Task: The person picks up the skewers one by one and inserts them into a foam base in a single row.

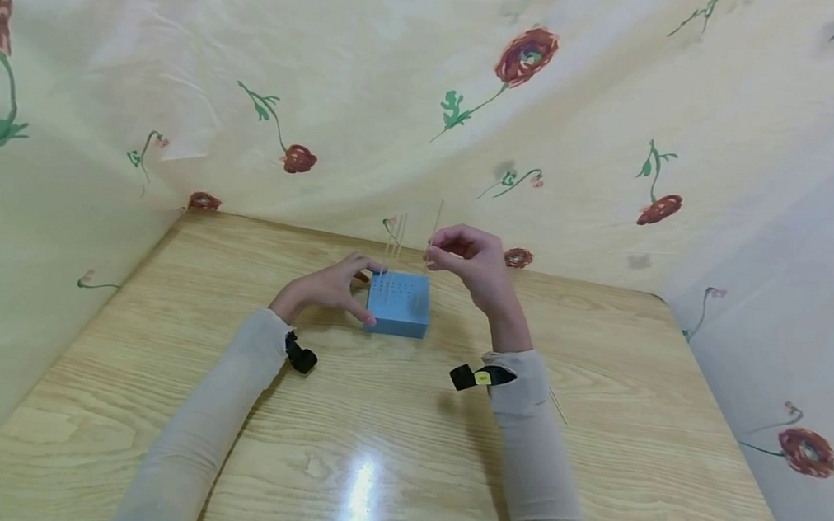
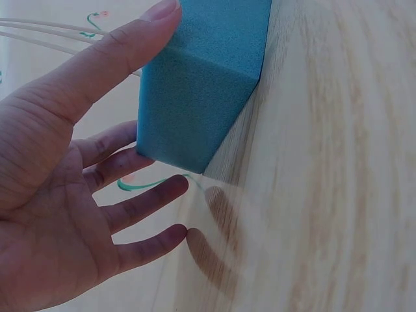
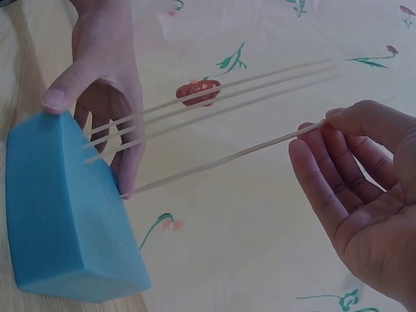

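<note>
A blue foam block (image 1: 397, 313) with rows of small holes rests on the table. My left hand (image 1: 329, 286) grips its left side, thumb at the front edge and fingers behind; in the left wrist view the lower fingers of that hand (image 2: 58, 169) are spread off the block (image 2: 188, 104). Three thin sticks (image 3: 195, 97) stand in the block (image 3: 52, 208). My right hand (image 3: 374, 188) pinches another stick (image 3: 227, 158) near one end between thumb and forefinger; its other end meets the block's back edge. Whether it sits in a hole I cannot tell.
Loose thin sticks (image 1: 558, 406) lie on the wooden table (image 1: 639, 445) beside my right forearm. Floral cloth (image 1: 371, 107) hangs behind the table and along both sides. Each wrist wears a small black camera.
</note>
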A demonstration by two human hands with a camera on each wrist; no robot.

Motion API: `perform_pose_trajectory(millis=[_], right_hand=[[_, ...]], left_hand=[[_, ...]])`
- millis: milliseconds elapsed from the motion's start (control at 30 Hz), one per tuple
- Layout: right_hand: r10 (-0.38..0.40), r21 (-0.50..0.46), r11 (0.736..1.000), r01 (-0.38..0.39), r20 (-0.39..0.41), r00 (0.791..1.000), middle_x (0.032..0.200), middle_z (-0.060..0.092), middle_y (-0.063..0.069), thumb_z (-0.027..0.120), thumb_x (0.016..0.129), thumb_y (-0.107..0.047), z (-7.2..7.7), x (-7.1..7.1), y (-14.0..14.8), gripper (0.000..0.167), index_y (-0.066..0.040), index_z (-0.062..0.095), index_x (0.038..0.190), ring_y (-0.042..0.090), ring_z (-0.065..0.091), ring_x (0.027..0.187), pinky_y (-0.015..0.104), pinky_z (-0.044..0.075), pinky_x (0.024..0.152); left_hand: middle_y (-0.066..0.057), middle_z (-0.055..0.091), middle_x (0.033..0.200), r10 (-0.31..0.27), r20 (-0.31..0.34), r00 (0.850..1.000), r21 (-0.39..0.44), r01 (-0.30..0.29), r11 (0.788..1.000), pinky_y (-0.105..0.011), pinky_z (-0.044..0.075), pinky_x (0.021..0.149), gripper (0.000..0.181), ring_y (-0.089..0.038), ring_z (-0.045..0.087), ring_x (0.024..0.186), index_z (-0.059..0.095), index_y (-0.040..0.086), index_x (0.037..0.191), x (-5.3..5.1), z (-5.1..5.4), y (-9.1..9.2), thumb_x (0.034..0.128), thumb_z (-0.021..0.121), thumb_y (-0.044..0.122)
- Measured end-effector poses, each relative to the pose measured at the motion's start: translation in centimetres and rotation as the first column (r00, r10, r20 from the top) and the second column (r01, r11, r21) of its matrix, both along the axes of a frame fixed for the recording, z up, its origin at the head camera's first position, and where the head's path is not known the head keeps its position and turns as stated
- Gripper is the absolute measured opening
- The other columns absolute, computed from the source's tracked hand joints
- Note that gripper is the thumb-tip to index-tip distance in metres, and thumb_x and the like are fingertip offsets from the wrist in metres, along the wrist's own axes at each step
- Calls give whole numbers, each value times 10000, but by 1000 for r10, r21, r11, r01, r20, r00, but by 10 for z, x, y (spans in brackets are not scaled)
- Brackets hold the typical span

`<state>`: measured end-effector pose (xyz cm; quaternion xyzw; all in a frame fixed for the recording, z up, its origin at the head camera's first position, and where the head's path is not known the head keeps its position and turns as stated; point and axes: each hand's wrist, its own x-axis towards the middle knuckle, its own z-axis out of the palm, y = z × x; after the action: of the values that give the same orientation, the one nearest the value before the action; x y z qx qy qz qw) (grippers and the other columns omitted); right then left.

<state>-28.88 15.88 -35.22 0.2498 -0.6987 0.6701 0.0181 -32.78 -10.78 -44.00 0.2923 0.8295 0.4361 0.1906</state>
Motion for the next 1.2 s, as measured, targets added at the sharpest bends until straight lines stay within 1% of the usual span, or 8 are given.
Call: perform_pose_trajectory(millis=[233,400,500,667,800,933,1033,1200], right_hand=[[-11,3,1000,11,-23,1000,912,677,8,683,920,63,0,0,-7,75,70,674,993,155,674,818,295,635,754],[-15,1,1000,15,-32,999,926,680,9,694,912,65,-1,0,-9,78,37,687,985,175,677,841,295,634,763],[-7,-11,1000,7,-30,1000,924,681,28,710,902,66,-4,-1,-10,82,23,690,969,210,679,849,298,634,767],[4,-16,1000,-4,-12,1000,916,685,34,714,896,71,-10,-3,-12,106,86,659,985,195,690,841,297,632,777],[2,-16,1000,-2,1,1000,919,688,32,711,897,72,-14,-4,-14,138,120,642,1006,183,697,841,363,638,805],[-4,-8,1000,4,1,1000,929,693,23,710,901,64,-17,-5,-17,116,77,659,1003,174,697,850,388,636,823],[-1,-11,1000,1,-5,1000,927,694,16,705,904,61,-19,-6,-19,101,53,668,998,161,694,851,336,636,809],[5,-19,1000,-6,-16,1000,916,691,4,687,908,76,-21,-7,-21,94,72,660,999,142,692,842,314,634,801]], left_hand=[[-143,345,1502,-1,-10,1000,-2,1,1000,-515,348,1205,931,-389,380,1418,398,91,1530,-1,-1,0,762,916,182],[-141,342,1499,-5,-8,1000,0,5,1000,-510,351,1204,932,-386,380,1417,398,97,1532,0,-1,0,763,916,180],[-143,338,1498,-7,-2,1000,6,7,1000,-518,352,1201,924,-392,377,1416,399,99,1532,1,-1,-1,769,912,185],[-137,341,1496,-8,0,1000,3,8,1000,-521,353,1200,925,-392,374,1418,399,106,1533,1,-1,-1,769,913,201],[-136,345,1497,-11,-5,1000,2,11,1000,-518,354,1201,932,-389,378,1417,395,98,1533,1,-1,-1,768,915,212],[-139,347,1496,-7,0,1000,2,7,1000,-517,350,1205,928,-390,380,1419,398,88,1523,1,-1,-2,763,918,200],[-142,345,1500,-3,4,1000,2,3,1000,-521,347,1206,924,-394,380,1420,400,83,1519,0,-2,-2,762,918,191],[-167,333,1511,-7,12,1000,19,7,1000,-544,334,1208,912,-418,370,1424,399,56,1514,-1,-3,-2,769,912,176]])
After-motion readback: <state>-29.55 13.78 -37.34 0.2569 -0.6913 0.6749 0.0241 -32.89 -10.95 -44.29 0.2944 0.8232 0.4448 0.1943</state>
